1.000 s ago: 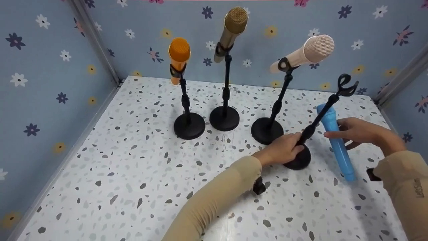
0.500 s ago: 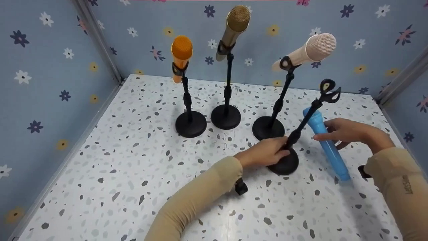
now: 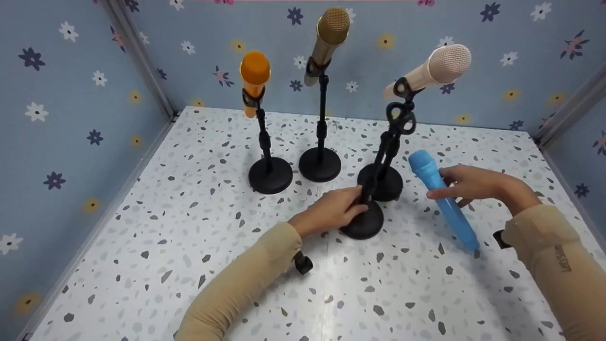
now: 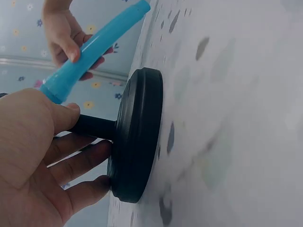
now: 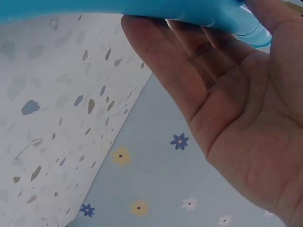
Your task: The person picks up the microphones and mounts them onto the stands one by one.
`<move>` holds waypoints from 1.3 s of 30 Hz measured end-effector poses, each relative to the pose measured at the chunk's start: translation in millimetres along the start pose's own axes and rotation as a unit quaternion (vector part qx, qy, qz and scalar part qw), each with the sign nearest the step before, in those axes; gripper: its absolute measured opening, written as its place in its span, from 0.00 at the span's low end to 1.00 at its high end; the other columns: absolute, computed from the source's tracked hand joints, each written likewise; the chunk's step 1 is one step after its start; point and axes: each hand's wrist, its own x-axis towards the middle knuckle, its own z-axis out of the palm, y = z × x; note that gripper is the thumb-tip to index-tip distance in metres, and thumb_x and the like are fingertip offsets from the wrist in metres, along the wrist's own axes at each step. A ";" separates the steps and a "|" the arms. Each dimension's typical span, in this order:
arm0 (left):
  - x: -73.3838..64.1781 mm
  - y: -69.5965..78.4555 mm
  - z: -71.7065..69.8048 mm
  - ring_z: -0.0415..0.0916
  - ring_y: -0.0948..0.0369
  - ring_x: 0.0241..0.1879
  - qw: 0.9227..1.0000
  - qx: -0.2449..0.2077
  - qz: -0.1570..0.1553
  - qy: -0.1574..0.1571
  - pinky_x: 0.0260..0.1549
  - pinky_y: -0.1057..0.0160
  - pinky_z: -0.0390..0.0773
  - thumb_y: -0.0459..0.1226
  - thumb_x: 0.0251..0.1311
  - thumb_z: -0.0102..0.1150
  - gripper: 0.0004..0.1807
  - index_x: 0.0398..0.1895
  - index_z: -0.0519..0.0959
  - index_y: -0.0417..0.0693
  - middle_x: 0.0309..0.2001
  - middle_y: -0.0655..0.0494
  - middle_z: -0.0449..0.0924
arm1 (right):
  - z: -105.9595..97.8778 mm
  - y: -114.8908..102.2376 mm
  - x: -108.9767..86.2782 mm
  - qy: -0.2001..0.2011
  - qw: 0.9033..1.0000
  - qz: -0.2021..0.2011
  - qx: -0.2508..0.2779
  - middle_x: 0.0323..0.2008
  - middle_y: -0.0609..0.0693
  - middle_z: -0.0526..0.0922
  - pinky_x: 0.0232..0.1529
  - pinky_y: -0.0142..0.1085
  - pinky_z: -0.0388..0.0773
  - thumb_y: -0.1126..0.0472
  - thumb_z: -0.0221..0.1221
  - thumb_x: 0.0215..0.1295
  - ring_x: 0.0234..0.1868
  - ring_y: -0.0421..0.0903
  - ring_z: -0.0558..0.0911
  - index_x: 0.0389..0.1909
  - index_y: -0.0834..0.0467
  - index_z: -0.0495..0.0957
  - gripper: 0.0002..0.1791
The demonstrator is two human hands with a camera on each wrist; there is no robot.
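My left hand [image 3: 334, 208] grips the lower pole of a black microphone stand [image 3: 363, 221], whose clip [image 3: 400, 118] at the top holds nothing. In the left wrist view the thumb and fingers go round the pole just above the round base [image 4: 137, 137]. My right hand [image 3: 466, 184] holds a blue microphone [image 3: 447, 203] by its middle, thumb on one side and fingers on the other. The microphone slants, its head up and to the left, its tail toward the table's front. In the right wrist view the fingers [image 5: 161, 61] lie along the blue body.
Behind stand three black stands: one with an orange microphone [image 3: 254, 71], one with a gold microphone [image 3: 331, 33], one with a white microphone [image 3: 440, 68]. The held stand overlaps the white one's pole in the head view. Flowered walls [image 3: 369, 61] border the speckled table [image 3: 189, 227].
My left hand has moved left with the stand, from the right side to in front of the white microphone's stand. My right hand has carried the blue microphone to the left too.
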 end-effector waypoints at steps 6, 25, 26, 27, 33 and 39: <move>-11.2 -13.5 -12.1 0.81 0.57 0.44 0.998 0.031 -0.029 0.045 0.47 0.57 0.79 0.45 0.74 0.56 0.13 0.52 0.76 0.48 0.41 0.55 0.83 | 4.6 -13.4 5.4 0.008 1.000 -0.028 -0.004 0.57 0.64 0.77 0.48 0.51 0.84 0.38 0.63 0.67 0.57 0.60 0.80 0.67 0.69 0.64 0.44; -3.6 -21.5 -22.5 0.85 0.44 0.38 0.980 0.097 -0.108 0.139 0.38 0.48 0.83 0.45 0.70 0.62 0.21 0.58 0.75 0.39 0.39 0.44 0.85 | 5.0 -35.4 15.9 -0.016 0.999 -0.044 -0.021 0.59 0.64 0.78 0.48 0.53 0.84 0.40 0.64 0.68 0.57 0.61 0.81 0.71 0.69 0.60 0.46; -2.9 -21.7 -22.7 0.85 0.44 0.38 0.981 0.094 -0.107 0.135 0.38 0.48 0.83 0.45 0.70 0.62 0.21 0.57 0.75 0.40 0.39 0.44 0.85 | 4.6 -35.9 15.6 -0.018 0.999 -0.041 -0.025 0.60 0.65 0.77 0.48 0.53 0.83 0.40 0.64 0.68 0.57 0.61 0.81 0.72 0.69 0.60 0.47; -2.5 -22.0 -23.0 0.85 0.44 0.39 0.981 0.091 -0.107 0.131 0.39 0.48 0.83 0.45 0.71 0.61 0.21 0.57 0.74 0.40 0.39 0.45 0.85 | 4.3 -36.3 15.5 -0.021 0.999 -0.038 -0.030 0.60 0.66 0.77 0.48 0.53 0.83 0.40 0.63 0.68 0.57 0.62 0.81 0.72 0.69 0.59 0.47; -1.3 -23.6 -27.6 0.84 0.44 0.45 0.987 0.077 -0.107 0.093 0.44 0.47 0.82 0.45 0.72 0.59 0.18 0.56 0.75 0.43 0.43 0.46 0.85 | 2.8 -40.8 13.7 -0.028 0.998 -0.006 -0.060 0.60 0.65 0.75 0.46 0.53 0.84 0.37 0.65 0.64 0.54 0.59 0.82 0.70 0.67 0.63 0.47; -1.9 -24.9 -35.6 0.82 0.50 0.40 0.991 0.066 -0.109 0.050 0.42 0.50 0.79 0.46 0.73 0.57 0.16 0.54 0.74 0.46 0.40 0.51 0.82 | -0.7 -46.1 8.3 -0.044 0.997 0.007 -0.069 0.61 0.66 0.75 0.45 0.50 0.85 0.34 0.65 0.63 0.54 0.59 0.81 0.69 0.67 0.65 0.48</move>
